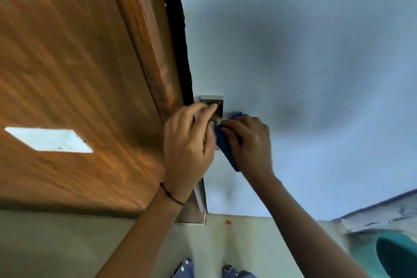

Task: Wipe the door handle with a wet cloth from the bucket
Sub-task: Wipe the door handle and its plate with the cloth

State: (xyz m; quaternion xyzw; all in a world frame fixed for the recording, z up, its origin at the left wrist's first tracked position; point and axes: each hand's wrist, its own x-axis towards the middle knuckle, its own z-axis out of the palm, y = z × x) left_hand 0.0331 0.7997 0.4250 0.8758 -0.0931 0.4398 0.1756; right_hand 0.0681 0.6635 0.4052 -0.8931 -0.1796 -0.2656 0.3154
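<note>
- At centre frame, on a pale blue-grey wall [304,56]: square brushed-metal plate [213,102] with two visible screws, sitting just right of a black frame strip [180,52].
- Door handle [214,121] mostly hidden between the two hands; only a glint of metal showing at the gap.
- Left hand [188,142] curled over the handle from 9 o'clock, fingers [204,107] bent and reaching up onto the plate's lower edge; whether clasped tight on the handle cannot be told.
- Thin dark band [171,194] around the left wrist.
- Right hand [248,140] closed around a blue cloth [224,142], pressing in from 3 o'clock, against the handle area.
- Cloth soft and bunched, a fold poking up at 12 o'clock of the knuckles and a tail hanging toward 6 o'clock.
- Wooden door [67,63] at 9 to 11 o'clock, warm brown grain, smooth sheen, with a pale rectangular patch [48,140] on it.
- Door's lower edge running above a greenish floor [67,244].
- Teal bucket [392,255], rounded rim, at 4 o'clock, well apart from the hands.
- Small orange speck [228,222] on the floor at 6 o'clock.
- Bare wall open to 1 through 3 o'clock; blur softening much of the scene.
</note>
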